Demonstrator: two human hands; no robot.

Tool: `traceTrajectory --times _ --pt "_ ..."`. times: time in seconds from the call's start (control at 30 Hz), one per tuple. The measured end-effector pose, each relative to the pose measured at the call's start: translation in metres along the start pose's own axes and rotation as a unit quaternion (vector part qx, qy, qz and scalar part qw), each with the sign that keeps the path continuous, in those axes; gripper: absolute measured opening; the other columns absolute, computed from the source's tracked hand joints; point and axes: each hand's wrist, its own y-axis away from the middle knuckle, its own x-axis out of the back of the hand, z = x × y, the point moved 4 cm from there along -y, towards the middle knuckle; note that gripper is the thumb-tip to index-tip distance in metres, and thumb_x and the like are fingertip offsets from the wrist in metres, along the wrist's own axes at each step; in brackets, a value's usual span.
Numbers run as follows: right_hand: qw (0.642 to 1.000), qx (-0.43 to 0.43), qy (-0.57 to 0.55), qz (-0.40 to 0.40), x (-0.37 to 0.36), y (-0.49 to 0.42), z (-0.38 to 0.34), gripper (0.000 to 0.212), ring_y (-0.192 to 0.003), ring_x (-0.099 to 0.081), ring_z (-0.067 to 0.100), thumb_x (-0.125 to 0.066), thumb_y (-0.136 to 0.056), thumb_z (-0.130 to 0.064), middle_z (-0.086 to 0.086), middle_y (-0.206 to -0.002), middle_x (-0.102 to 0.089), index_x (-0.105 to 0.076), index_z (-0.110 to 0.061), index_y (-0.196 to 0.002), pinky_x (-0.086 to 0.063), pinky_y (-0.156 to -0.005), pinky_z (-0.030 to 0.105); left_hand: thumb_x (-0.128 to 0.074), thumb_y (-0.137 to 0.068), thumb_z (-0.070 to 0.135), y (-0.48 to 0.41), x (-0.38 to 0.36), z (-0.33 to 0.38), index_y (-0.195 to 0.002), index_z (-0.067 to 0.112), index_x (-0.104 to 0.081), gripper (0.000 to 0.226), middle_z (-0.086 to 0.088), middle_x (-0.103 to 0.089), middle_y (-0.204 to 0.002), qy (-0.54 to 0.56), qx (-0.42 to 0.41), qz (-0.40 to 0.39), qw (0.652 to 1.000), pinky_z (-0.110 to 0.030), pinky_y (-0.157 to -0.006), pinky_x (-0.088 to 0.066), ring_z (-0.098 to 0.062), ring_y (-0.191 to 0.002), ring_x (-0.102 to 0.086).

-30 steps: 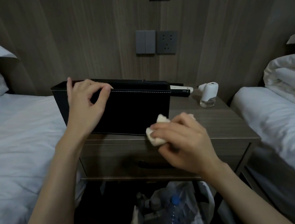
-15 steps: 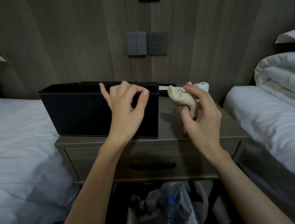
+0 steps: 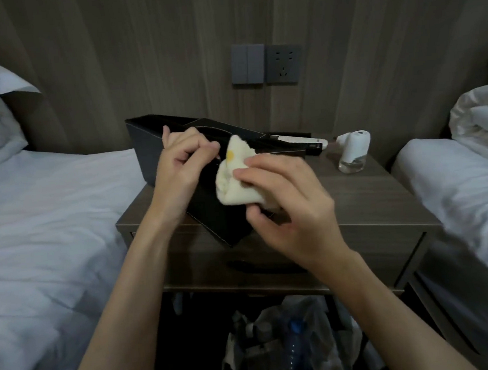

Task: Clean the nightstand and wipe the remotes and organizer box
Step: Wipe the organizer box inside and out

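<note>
My left hand [image 3: 181, 166] curls its fingers over the rim of the organizer box [image 3: 146, 151], which sits skewed on the nightstand's [image 3: 369, 201] left half. My right hand [image 3: 290, 198] grips a bunched cloth [image 3: 236, 179] against the box.

- Organizer box [image 3: 149, 151]: black with pale stitching along its edges.
- Cloth [image 3: 234, 182]: cream, with a yellow spot.
- Tabletop [image 3: 363, 198]: grey-brown wood grain.
- Dispenser bottle [image 3: 352, 151]: white top, clear base.
- Bed linen [image 3: 50, 229]: white.
</note>
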Motion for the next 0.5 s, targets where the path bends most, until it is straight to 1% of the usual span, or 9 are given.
traceTrajectory --times 0.1,0.17,0.23,0.3,0.33,0.37,0.4,0.47,0.5 --pt "0.999 -0.031 -0.007 -0.033 -0.017 0.007 -0.002 0.04 -0.11 -0.059 0.022 -0.069 -0.075 0.008 0.012 -0.116 -0.065 -0.069 -0.002 -0.113 -0.043 -0.101 0.029 -0.055 -0.079 0.04 0.001 0.011 -0.003 -0.05 0.034 -0.054 0.03 0.008 -0.049 -0.066 0.005 0.007 0.018 1.0 -0.03 -0.12 -0.003 -0.006 -0.081 -0.048" --pt "0.998 -0.039 -0.004 -0.039 -0.022 0.013 -0.001 0.04 -0.108 -0.06 0.025 -0.069 -0.073 0.009 0.01 -0.114 -0.066 -0.07 -0.004 -0.111 -0.043 -0.101 0.029 -0.054 -0.081 0.039 0.003 0.012 -0.003 -0.054 0.028 -0.049 0.029 0.003 -0.049 -0.069 -0.011 0.002 0.013 1.0 -0.026 -0.118 -0.003 -0.006 -0.082 -0.049" --pt "0.998 -0.032 -0.002 -0.058 -0.022 0.018 0.0 0.038 -0.105 -0.061 0.028 -0.072 -0.071 0.007 0.008 -0.112 -0.067 -0.072 -0.006 -0.107 -0.043 -0.099 0.03 -0.054 -0.081 0.039 0.005 0.011 -0.003 -0.056 0.021 -0.046 0.032 0.005 -0.049 -0.069 -0.023 -0.005 0.011 1.0 -0.017 -0.115 -0.004 -0.003 -0.082 -0.049" --pt "0.996 -0.02 -0.003 -0.089 -0.023 0.024 0.002 0.034 -0.104 -0.06 0.028 -0.074 -0.073 0.002 0.005 -0.112 -0.067 -0.073 -0.008 -0.105 -0.041 -0.1 0.029 -0.053 -0.081 0.04 0.007 0.01 -0.001 -0.058 0.021 -0.046 0.031 0.013 -0.05 -0.069 -0.022 -0.013 0.026 0.999 -0.011 -0.112 -0.005 0.0 -0.086 -0.051" --pt "0.994 -0.017 -0.005 -0.105 -0.024 0.028 0.002 0.032 -0.104 -0.06 0.026 -0.074 -0.074 -0.001 0.005 -0.112 -0.067 -0.073 -0.009 -0.104 -0.041 -0.1 0.027 -0.053 -0.08 0.041 0.009 0.01 0.0 -0.058 0.021 -0.046 0.03 0.016 -0.053 -0.068 -0.016 -0.015 0.036 0.999 -0.01 -0.112 -0.006 0.003 -0.089 -0.052" --pt "0.993 -0.016 -0.008 -0.12 -0.025 0.032 0.003 0.03 -0.104 -0.059 0.024 -0.075 -0.074 -0.002 0.004 -0.112 -0.067 -0.073 -0.01 -0.103 -0.04 -0.1 0.026 -0.054 -0.079 0.041 0.01 0.01 0.001 -0.059 0.022 -0.048 0.028 0.018 -0.055 -0.07 -0.007 -0.015 0.043 0.999 -0.013 -0.114 -0.007 0.005 -0.094 -0.053" --pt "0.991 -0.016 -0.009 -0.135 -0.025 0.037 0.004 0.029 -0.104 -0.058 0.023 -0.075 -0.074 -0.003 0.002 -0.112 -0.067 -0.073 -0.011 -0.102 -0.039 -0.1 0.025 -0.054 -0.079 0.042 0.012 0.009 0.002 -0.06 0.023 -0.05 0.027 0.018 -0.057 -0.073 0.0 -0.017 0.047 0.999 -0.021 -0.118 -0.008 0.006 -0.099 -0.053" --pt "0.984 -0.017 -0.009 -0.178 -0.026 0.047 0.008 0.031 -0.106 -0.055 0.02 -0.075 -0.074 -0.006 -0.001 -0.114 -0.065 -0.072 -0.015 -0.103 -0.038 -0.1 0.023 -0.054 -0.081 0.041 0.015 0.008 0.005 -0.065 0.024 -0.055 0.023 0.013 -0.061 -0.084 0.003 -0.028 0.043 0.999 -0.044 -0.119 -0.011 0.006 -0.106 -0.052" --pt "0.978 -0.017 -0.008 -0.208 -0.027 0.052 0.01 0.032 -0.107 -0.055 0.019 -0.074 -0.075 -0.008 -0.003 -0.115 -0.064 -0.071 -0.017 -0.105 -0.04 -0.099 0.024 -0.054 -0.082 0.041 0.017 0.007 0.006 -0.068 0.024 -0.057 0.022 0.011 -0.062 -0.09 -0.002 -0.033 0.039 0.999 -0.052 -0.117 -0.014 0.007 -0.109 -0.05"
